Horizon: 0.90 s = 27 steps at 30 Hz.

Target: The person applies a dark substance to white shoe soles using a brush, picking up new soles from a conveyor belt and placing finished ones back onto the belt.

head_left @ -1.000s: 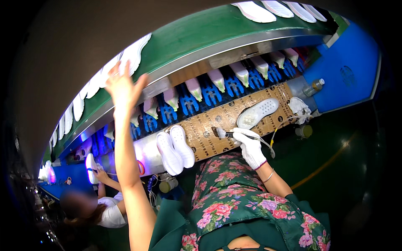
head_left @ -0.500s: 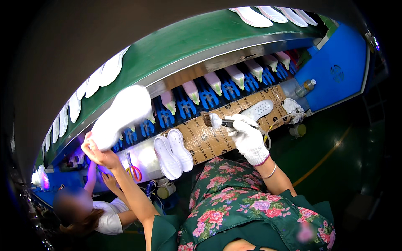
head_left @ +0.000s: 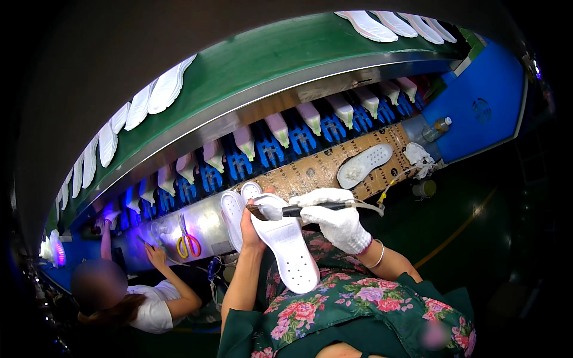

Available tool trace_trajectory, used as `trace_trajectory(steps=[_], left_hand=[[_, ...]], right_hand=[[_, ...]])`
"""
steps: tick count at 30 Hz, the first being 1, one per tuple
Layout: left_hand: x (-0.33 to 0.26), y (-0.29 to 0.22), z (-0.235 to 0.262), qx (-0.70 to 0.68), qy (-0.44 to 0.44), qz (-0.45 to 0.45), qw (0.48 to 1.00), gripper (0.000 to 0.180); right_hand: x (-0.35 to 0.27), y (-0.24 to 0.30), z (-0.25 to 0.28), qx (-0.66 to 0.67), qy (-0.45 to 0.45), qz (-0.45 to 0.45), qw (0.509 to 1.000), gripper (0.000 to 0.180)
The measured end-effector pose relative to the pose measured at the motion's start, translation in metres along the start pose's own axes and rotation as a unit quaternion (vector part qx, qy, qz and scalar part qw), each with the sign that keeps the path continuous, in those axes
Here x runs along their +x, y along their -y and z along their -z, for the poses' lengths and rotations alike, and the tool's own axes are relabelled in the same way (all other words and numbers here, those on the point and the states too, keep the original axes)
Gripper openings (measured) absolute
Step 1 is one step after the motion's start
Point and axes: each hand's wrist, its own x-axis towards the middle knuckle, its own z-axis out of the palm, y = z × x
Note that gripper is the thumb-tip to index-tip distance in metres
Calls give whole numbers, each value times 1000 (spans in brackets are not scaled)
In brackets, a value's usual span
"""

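I had the sole [head_left: 287,246] in my left hand [head_left: 250,225], right over my lap, with my right hand [head_left: 335,219] just to the right of it holding the brush [head_left: 298,209] across the sole's far end. Two more soles [head_left: 237,204] lay on the bench [head_left: 203,224] just behind my left hand, scissors [head_left: 187,241] further left. Another sole [head_left: 364,164] lay on the perforated board [head_left: 322,170] behind my right hand. The row of lasts [head_left: 280,128] ran behind all that, and a co-worker [head_left: 143,298] sat off to my left.

Bright centre, dark vignette, fisheye-bent edges.
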Motion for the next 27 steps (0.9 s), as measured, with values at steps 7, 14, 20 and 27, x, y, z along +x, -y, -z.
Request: trace_trajectory(steps=[7, 14, 20, 27], left_hand=[[1, 1, -13, -114, -38, 34, 992, 64], [33, -1, -49, -122, 7, 82, 989, 56], [97, -9, -161, 73, 108, 18, 991, 54], [223, 0, -310, -153, 275, 106, 943, 77]], right_hand=[[-26, -14, 11, -260, -12, 60, 964, 18], [-35, -20, 40, 98, -77, -125, 984, 32], [-30, 5, 92, 262, -105, 18, 959, 38], [-56, 53, 170, 274, -235, 143, 922, 40]])
